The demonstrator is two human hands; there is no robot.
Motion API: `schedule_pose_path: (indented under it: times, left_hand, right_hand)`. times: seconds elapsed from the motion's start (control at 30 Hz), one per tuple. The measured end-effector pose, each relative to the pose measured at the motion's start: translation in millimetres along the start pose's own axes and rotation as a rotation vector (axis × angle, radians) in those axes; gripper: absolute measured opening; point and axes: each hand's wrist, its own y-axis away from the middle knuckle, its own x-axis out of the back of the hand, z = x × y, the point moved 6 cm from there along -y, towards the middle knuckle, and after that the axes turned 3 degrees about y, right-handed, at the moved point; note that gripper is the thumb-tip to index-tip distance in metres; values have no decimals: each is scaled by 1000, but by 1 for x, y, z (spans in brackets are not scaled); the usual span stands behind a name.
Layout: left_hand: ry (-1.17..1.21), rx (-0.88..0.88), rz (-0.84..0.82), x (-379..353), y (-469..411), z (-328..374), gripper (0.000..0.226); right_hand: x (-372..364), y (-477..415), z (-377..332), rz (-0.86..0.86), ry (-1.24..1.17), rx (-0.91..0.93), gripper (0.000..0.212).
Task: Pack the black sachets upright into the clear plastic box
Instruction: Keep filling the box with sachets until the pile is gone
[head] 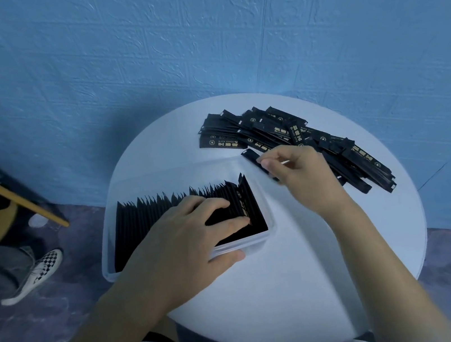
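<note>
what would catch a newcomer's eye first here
The clear plastic box sits at the white table's near left, packed with upright black sachets, the left hand resting on them. Behind right lies a loose heap of sachets, where the right hand pinches one sachet.

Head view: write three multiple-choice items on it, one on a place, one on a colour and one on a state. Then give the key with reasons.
1. The loose sachets lie:
A. on the floor
B. on the table, right of the clear plastic box
C. on a chair

2. The table is:
A. white
B. green
C. black

3. The right hand:
A. lies flat and empty
B. grips the box
C. pinches one sachet

Key:
1. B, since the pile rests on the tabletop beside the box.
2. A, since its round top shows pale white.
3. C, since the thumb and a finger close on a single sachet.
</note>
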Motion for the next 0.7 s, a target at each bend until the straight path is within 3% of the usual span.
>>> schedule_pose_path:
  times: [0.07,0.17,0.37,0.5,0.7]
  left_hand:
    - [2,-5,1,0,-1,0,48]
    - [-4,-12,10,-1,-1,-1,48]
    - [10,-13,22,-2,-4,-1,46]
    - [14,-14,27,-2,-5,0,46]
    - [11,-11,32,-2,-5,-1,46]
  right_hand:
    - [-8,-19,16,43,233,-32,14]
    - [-26,-38,33,37,531,-45,34]
    - [-28,-54,40,-108,457,-124,22]
    - [-18,-64,35,-15,417,-75,3]
    - [-27,-79,39,75,473,-26,15]
